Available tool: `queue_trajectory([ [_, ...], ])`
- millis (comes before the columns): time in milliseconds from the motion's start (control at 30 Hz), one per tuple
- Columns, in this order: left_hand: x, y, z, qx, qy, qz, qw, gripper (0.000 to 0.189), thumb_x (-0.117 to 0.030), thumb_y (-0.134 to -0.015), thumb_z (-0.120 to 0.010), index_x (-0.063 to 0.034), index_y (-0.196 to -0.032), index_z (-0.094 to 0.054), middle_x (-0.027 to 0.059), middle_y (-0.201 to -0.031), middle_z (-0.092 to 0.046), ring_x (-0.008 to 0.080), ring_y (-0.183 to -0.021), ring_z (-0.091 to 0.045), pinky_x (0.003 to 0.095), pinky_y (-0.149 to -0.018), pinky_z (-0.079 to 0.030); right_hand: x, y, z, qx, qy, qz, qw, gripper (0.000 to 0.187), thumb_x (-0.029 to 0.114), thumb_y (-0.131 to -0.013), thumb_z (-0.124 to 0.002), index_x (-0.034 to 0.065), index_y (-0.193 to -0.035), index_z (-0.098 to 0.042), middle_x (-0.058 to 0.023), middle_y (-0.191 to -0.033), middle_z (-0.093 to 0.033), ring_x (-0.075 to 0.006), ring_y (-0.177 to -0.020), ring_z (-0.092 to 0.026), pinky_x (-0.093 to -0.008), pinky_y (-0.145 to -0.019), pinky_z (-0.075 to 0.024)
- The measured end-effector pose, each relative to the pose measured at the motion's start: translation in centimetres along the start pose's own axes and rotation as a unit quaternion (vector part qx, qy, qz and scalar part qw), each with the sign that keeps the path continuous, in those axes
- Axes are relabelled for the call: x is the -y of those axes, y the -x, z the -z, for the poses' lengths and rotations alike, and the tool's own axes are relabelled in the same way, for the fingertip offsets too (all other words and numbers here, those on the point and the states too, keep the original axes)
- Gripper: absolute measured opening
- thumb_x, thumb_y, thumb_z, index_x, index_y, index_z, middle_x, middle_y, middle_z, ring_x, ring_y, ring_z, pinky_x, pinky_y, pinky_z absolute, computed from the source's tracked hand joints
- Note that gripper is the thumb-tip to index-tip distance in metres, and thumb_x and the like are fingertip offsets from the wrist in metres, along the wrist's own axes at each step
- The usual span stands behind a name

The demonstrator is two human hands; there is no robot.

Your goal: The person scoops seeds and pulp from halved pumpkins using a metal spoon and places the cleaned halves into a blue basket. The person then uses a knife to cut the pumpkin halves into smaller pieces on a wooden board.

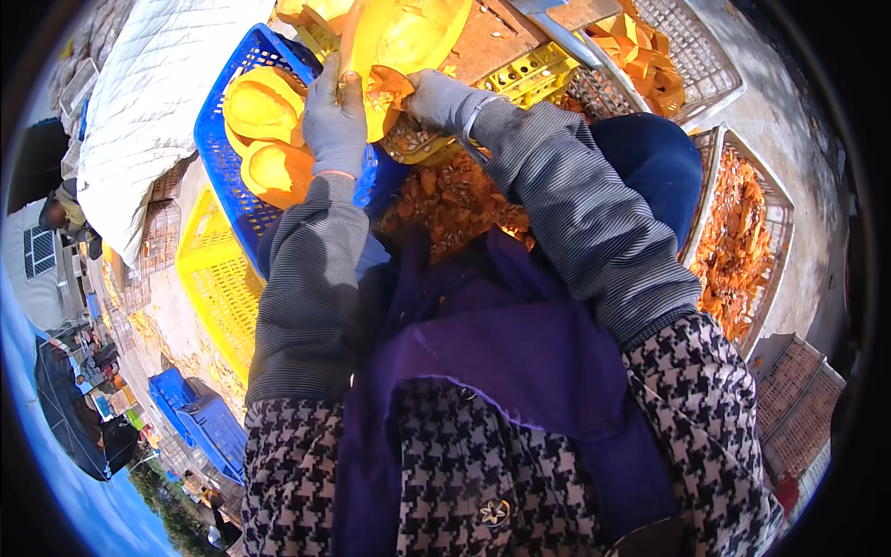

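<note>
My left hand (336, 122), in a grey glove, grips the near left side of a long, hollowed pumpkin half (411, 35) at the top centre. Gloved too, my right hand (438, 101) is at the pumpkin's near end, by a curled piece of orange flesh with seeds (386, 90); the glove hides the fingertips and any tool in them. A band circles the right wrist. Below the hands, between the knees, lies a heap of pumpkin pulp and seeds (452, 202). More hollowed pumpkin halves (263, 104) rest in a blue plastic basket (212, 132) left of my left hand.
A yellow crate (216, 278) stands at the left, near a white quilted cover (153, 104). Beyond the pumpkin are a wooden board (487, 42) on a yellow crate and a metal blade-like tool (557, 31). At the right, crates hold pumpkin pieces (637, 63) and pulp (738, 237).
</note>
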State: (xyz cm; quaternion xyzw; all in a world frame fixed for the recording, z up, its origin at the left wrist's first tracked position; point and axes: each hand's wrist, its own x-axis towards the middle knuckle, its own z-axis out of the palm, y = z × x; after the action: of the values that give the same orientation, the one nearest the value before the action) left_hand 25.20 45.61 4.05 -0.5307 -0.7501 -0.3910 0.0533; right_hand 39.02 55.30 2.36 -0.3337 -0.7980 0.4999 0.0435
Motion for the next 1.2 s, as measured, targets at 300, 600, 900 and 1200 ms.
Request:
queue_trajectory([
  [300, 0.3, -0.6, 0.5, 0.036, 0.042, 0.020, 0.998, 0.042, -0.041, -0.094, -0.049, -0.0117, -0.125, -0.057, 0.0122, -0.118, -0.060, 0.0289, -0.108, -0.059, 0.0333, -0.090, -0.046, 1.5, 6.3, 1.4, 0.120, 0.210, 0.049, 0.969, 0.031, 0.011, -0.079, -0.056, 0.0078, -0.109, -0.064, -0.0162, -0.103, -0.066, -0.0289, -0.100, -0.063, -0.0397, -0.084, -0.0486],
  [600, 0.0, -0.3, 0.3, 0.016, 0.048, -0.006, 0.999, 0.039, -0.035, -0.094, -0.052, -0.0099, -0.124, -0.057, 0.0116, -0.117, -0.061, 0.0266, -0.106, -0.060, 0.0321, -0.089, -0.047, -0.5, -0.6, -2.6, -0.073, 0.139, 0.202, 0.967, 0.024, 0.018, -0.087, -0.057, -0.0036, -0.095, -0.063, -0.0145, -0.069, -0.063, -0.0249, -0.061, -0.064, -0.0351, -0.055, -0.0525],
  [900, 0.1, -0.7, 0.3, 0.013, 0.072, 0.044, 0.996, 0.039, -0.032, -0.090, -0.060, -0.0095, -0.123, -0.058, 0.0129, -0.117, -0.062, 0.0260, -0.106, -0.060, 0.0318, -0.089, -0.047, -0.4, 2.4, -3.3, 0.065, -0.460, -0.032, 0.885, 0.027, 0.024, -0.092, -0.057, -0.0013, -0.085, -0.062, -0.0065, -0.056, -0.057, -0.0140, -0.036, -0.047, -0.0293, -0.042, -0.0426],
  [1200, 1.3, -1.2, 0.1, 0.034, 0.035, 0.041, 0.998, 0.043, -0.036, -0.088, -0.061, -0.0127, -0.124, -0.058, 0.0123, -0.119, -0.061, 0.0275, -0.108, -0.060, 0.0334, -0.091, -0.047, 0.7, 3.3, -1.4, -0.039, 0.127, 0.056, 0.990, 0.020, 0.022, -0.088, -0.056, 0.0129, -0.105, -0.061, -0.0166, -0.090, -0.067, -0.0313, -0.088, -0.065, -0.0414, -0.074, -0.0511],
])
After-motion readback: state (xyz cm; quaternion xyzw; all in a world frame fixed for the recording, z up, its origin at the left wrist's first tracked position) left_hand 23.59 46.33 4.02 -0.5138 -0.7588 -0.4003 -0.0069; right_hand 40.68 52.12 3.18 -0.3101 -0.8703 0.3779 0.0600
